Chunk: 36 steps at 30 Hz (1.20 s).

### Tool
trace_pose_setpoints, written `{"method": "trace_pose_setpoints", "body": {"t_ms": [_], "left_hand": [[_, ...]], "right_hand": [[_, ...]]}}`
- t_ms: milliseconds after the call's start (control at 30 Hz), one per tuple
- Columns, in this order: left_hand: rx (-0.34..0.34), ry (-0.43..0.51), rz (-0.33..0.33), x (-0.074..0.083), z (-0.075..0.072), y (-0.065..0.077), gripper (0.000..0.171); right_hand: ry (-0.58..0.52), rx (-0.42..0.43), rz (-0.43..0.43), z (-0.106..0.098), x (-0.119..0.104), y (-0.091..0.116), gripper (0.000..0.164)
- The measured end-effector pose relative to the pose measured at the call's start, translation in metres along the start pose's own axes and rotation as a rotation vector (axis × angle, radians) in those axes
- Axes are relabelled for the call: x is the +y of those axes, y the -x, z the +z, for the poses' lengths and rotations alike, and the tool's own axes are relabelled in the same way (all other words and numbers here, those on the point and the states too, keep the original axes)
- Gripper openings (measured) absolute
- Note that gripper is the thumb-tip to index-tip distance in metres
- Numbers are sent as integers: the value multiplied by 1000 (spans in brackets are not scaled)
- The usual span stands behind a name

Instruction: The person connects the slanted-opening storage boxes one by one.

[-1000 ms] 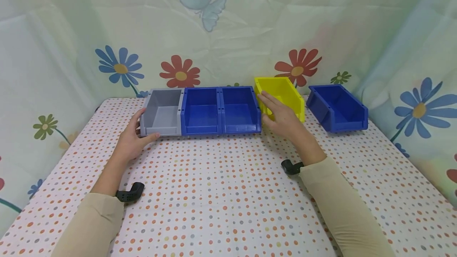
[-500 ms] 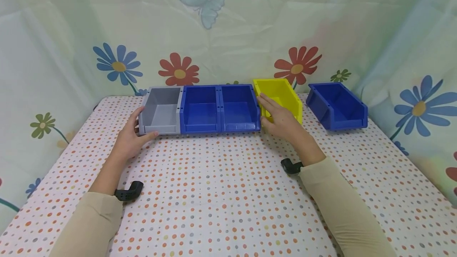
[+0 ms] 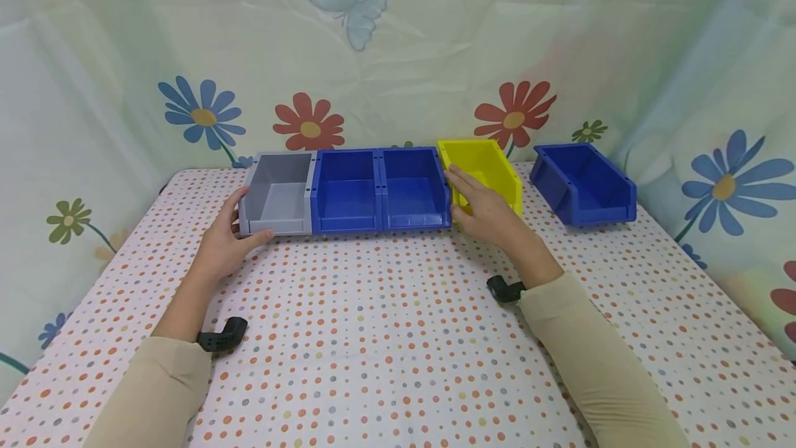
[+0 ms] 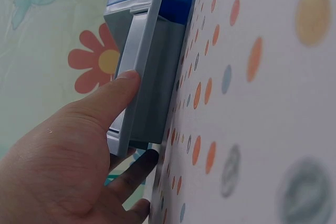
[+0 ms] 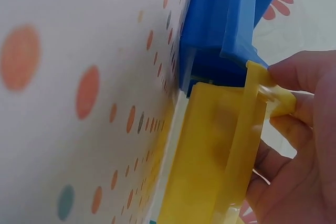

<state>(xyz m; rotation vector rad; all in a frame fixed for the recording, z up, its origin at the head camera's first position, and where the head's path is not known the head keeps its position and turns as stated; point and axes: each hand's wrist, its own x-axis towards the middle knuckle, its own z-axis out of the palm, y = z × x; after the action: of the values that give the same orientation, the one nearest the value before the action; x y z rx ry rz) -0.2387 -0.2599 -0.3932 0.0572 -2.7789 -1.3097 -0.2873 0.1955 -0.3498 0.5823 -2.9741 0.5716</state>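
In the head view a grey storage bin (image 3: 282,200) and two blue storage bins (image 3: 345,196) stand side by side in a row. My left hand (image 3: 222,240) grips the grey bin's near left corner, thumb on its front lip and fingers along the outer side. To the right of the row a yellow storage bin (image 3: 475,157) stands slightly farther back. My right hand (image 3: 488,213) holds its left wall, beside the neighbouring blue bin. In the right wrist view, the thumb is at the yellow bin's corner and other fingers reach inside it, partly hidden.
Another blue storage bin (image 3: 581,185) stands apart at the right, turned at an angle. All rest on a table with a dotted cloth (image 3: 361,337). A flower-printed curtain (image 3: 404,88) hangs close behind the bins. Each wrist carries a black device (image 3: 224,334).
The yellow bin has slid a little toward me along the blue bin's side, with my right hand on it. My left hand stays at the grey bin. The head view has shifted slightly.
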Motion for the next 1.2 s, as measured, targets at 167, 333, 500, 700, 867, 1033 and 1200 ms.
{"method": "trace_pose_setpoints", "body": {"t_ms": [167,333,500,700,867,1033,1200], "left_hand": [[3,-2,-3,1,0,1,102],[-2,1,-6,2,0,1,102],[-2,0,-7,2,0,2,103],[-3,4,-1,3,-1,2,103],[-2,2,-7,2,-4,3,103],[4,5,6,3,-3,2,102],[-7,6,1,2,-2,2,102]], "right_hand": [[0,-2,1,2,1,0,71],[5,-7,-4,4,1,2,70],[20,-22,1,6,3,3,70],[1,-30,-1,7,3,3,70],[-4,-41,1,9,2,1,73],[14,-43,22,8,1,1,75],[32,-44,42,7,-1,3,77]]}}
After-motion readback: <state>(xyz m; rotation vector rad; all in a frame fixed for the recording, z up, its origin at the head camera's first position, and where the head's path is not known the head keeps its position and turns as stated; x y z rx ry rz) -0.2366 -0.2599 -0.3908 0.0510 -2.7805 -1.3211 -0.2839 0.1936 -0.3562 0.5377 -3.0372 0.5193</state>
